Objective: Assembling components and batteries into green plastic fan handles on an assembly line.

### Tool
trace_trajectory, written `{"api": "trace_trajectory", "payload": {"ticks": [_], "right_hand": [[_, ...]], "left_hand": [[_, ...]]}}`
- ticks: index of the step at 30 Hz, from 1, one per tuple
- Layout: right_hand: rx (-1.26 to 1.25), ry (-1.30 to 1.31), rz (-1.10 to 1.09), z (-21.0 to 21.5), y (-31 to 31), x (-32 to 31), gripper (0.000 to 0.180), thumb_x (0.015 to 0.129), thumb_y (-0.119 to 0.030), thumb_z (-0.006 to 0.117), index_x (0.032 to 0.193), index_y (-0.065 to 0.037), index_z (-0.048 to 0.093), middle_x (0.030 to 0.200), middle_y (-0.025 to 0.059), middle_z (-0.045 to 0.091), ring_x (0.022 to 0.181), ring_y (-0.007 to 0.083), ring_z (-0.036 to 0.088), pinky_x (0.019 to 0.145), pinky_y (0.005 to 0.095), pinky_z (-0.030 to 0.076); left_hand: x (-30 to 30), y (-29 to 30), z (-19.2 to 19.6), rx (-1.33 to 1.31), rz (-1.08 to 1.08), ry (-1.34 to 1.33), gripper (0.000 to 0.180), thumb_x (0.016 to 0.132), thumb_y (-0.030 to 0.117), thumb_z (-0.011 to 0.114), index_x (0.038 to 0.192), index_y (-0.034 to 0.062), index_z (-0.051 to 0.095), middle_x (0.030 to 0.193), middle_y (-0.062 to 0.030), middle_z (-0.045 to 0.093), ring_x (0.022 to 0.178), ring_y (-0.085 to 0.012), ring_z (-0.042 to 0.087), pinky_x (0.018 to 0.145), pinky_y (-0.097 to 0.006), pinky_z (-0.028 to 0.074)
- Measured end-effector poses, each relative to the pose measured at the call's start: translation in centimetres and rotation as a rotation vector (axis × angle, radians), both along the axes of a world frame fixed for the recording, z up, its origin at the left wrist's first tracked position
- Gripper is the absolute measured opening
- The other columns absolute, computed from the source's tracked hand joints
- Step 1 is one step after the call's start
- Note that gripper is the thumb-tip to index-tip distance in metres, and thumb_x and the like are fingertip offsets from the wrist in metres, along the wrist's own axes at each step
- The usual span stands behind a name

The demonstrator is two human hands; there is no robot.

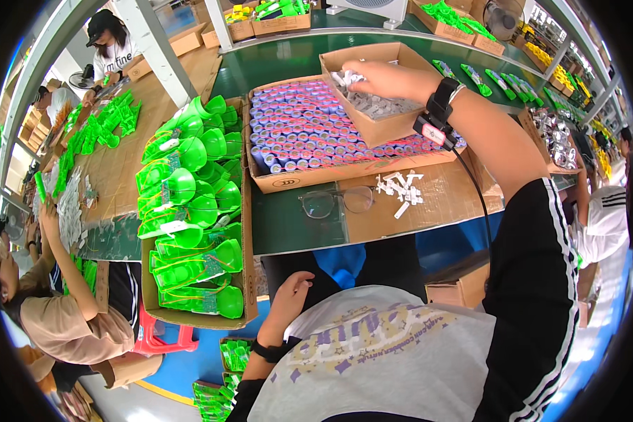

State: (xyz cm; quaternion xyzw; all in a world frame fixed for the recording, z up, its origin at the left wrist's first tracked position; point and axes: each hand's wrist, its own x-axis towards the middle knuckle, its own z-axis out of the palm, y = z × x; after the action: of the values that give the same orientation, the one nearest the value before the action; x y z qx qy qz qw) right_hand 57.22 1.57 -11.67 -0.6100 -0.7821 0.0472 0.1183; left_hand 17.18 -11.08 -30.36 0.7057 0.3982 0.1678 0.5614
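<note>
right hand (390,79) pinches small white plastic parts (372,104) in the small box (394,125) — light, stiff, likely slippery; left hand (288,295) loosely curled, empty.

A small carton (380,91) is sitting on top of a wide carton of batteries (316,133), at its right rear part, and the right hand (390,79) is reaching into it. In front of the wide carton, a pair of glasses (337,202) is lying on the table (295,228), with a heap of small clips (401,188) just to its right. A long carton of plastic housings (193,211) is standing to the left. The left hand (288,299) is resting below the table edge, against the person's body.
</note>
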Motion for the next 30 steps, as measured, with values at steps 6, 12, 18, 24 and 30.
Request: {"api": "trace_trajectory", "payload": {"ticks": [6, 12, 18, 24, 30], "right_hand": [[0.082, 0.158, -0.148, 0.3, -0.6, 1.5, 0.039, 0.086, -0.029, 0.048, 0.115, -0.004, 0.041, 0.103, 0.0180, 0.055, 0.093, 0.0292, 0.054, 0.077, 0.0342, 0.042], [0.196, 0.203, -0.126, 0.0, -0.9, 4.2, 0.039, 0.086, -0.031, 0.049, 0.112, -0.004, 0.044, 0.101, 0.0165, 0.056, 0.091, 0.0276, 0.055, 0.076, 0.0342, 0.043], [0.028, 0.116, -0.245, 1.4, -2.2, 3.4, 0.039, 0.083, -0.031, 0.053, 0.108, -0.001, 0.048, 0.099, 0.0156, 0.057, 0.089, 0.0249, 0.055, 0.076, 0.0311, 0.043], [0.278, 0.160, -0.063, -0.5, -1.6, 5.6, 0.039, 0.080, -0.032, 0.055, 0.105, -0.002, 0.053, 0.097, 0.0160, 0.058, 0.087, 0.0283, 0.056, 0.074, 0.0345, 0.044], [0.285, 0.065, -0.118, 0.5, -2.4, 5.8, 0.030, 0.079, -0.030, 0.055, 0.091, -0.003, 0.060, 0.084, 0.0157, 0.060, 0.075, 0.0263, 0.057, 0.069, 0.0344, 0.044]], "left_hand": [[0.5, -0.2, -0.7, -0.044, 0.004, -0.014, 0.021, 0.084, 0.008, 0.043, 0.102, -0.0004, 0.052, 0.097, -0.0099, 0.058, 0.089, -0.0186, 0.057, 0.079, -0.028, 0.043], [1.3, -0.1, -1.0, -0.056, -0.016, -0.018, 0.022, 0.084, 0.008, 0.043, 0.102, -0.0010, 0.051, 0.098, -0.0103, 0.058, 0.089, -0.0182, 0.057, 0.079, -0.028, 0.043], [1.2, 0.1, -1.8, -0.061, 0.000, -0.017, 0.022, 0.084, 0.008, 0.043, 0.102, -0.0014, 0.052, 0.098, -0.0110, 0.058, 0.088, -0.0187, 0.057, 0.079, -0.028, 0.043], [1.4, -0.3, -1.4, -0.083, 0.011, -0.004, 0.022, 0.082, 0.007, 0.043, 0.101, -0.0013, 0.053, 0.098, -0.0108, 0.059, 0.088, -0.0190, 0.058, 0.079, -0.027, 0.043], [1.6, -0.2, -1.5, -0.042, -0.021, 0.006, 0.022, 0.082, 0.006, 0.043, 0.100, -0.0019, 0.052, 0.096, -0.0106, 0.059, 0.087, -0.0182, 0.058, 0.078, -0.027, 0.043]]}}
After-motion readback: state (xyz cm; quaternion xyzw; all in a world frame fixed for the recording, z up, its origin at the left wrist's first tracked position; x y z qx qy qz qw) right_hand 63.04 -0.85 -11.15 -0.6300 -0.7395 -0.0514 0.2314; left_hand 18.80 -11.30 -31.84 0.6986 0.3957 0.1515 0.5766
